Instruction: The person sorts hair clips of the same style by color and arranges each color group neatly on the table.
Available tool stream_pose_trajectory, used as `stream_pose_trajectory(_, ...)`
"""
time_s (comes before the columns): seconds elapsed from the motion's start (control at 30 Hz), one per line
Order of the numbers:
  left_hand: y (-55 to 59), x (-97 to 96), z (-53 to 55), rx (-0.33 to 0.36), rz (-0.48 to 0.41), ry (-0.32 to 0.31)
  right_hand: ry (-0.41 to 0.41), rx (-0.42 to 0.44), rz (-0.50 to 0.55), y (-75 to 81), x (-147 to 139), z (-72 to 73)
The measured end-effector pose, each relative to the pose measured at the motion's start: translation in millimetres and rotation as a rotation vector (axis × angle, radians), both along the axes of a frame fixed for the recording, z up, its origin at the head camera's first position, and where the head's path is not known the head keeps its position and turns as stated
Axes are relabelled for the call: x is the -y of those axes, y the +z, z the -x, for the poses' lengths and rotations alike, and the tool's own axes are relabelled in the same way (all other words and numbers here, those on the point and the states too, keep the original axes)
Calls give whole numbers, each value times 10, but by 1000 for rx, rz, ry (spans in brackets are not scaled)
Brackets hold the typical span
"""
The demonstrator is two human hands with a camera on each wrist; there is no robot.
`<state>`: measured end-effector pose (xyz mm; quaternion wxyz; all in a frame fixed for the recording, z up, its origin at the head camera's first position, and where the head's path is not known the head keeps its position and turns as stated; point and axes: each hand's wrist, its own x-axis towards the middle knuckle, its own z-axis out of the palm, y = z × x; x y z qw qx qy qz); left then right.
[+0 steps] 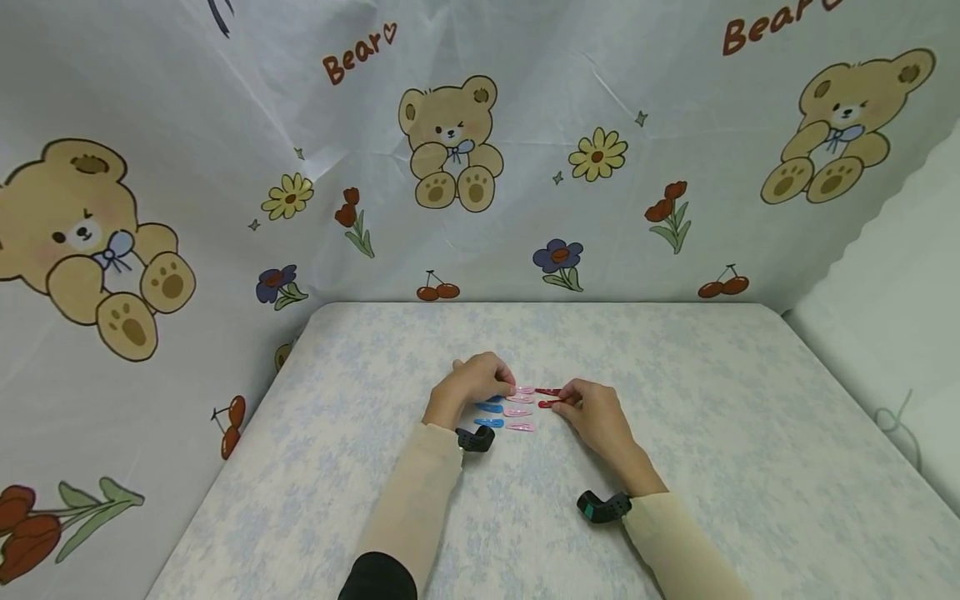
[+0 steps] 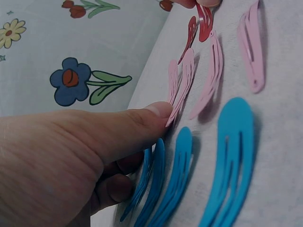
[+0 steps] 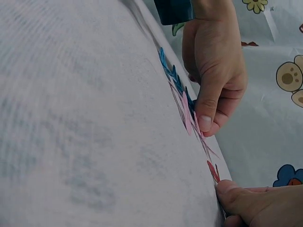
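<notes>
Snap hair clips lie in short columns on the table: blue ones at left, pink in the middle, red at right. My left hand (image 1: 474, 380) pinches the near end of a pink hair clip (image 2: 183, 85) in the second row from the back, thumb on top. Below that thumb in the left wrist view are several blue clips (image 2: 235, 127), partly hidden by the hand. My right hand (image 1: 597, 418) grips the outer end of the nearer red hair clip (image 2: 205, 26) between thumb and fingertips. Just behind it lies another red clip (image 1: 547, 391).
The table (image 1: 720, 433) has a pale blue-and-white patterned cover. Beyond its far edge hangs a bear-print curtain (image 1: 525, 208), which also runs down the left side. A thin cord (image 1: 897, 421) hangs by the white surface at right.
</notes>
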<state>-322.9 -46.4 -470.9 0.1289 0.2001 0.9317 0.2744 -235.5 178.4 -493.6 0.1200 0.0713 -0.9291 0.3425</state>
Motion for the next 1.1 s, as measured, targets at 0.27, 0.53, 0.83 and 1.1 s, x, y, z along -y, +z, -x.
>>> stream_pose_trajectory(0.27,-31,-3,9,-16,7,-10,-14,3,-23,4,32,-13)
stream_pose_trajectory(0.53,-49,-5,23,-22,6,-10,-12,13,-36,0,37,0)
stream_pose_trajectory(0.83,-24,-6,5,-18,12,-2,-9,33,-22,0,20,8)
stream_pose_trajectory(1.1,7,-4,-16,-13,7,-9,54,30,64,173,-61,0)
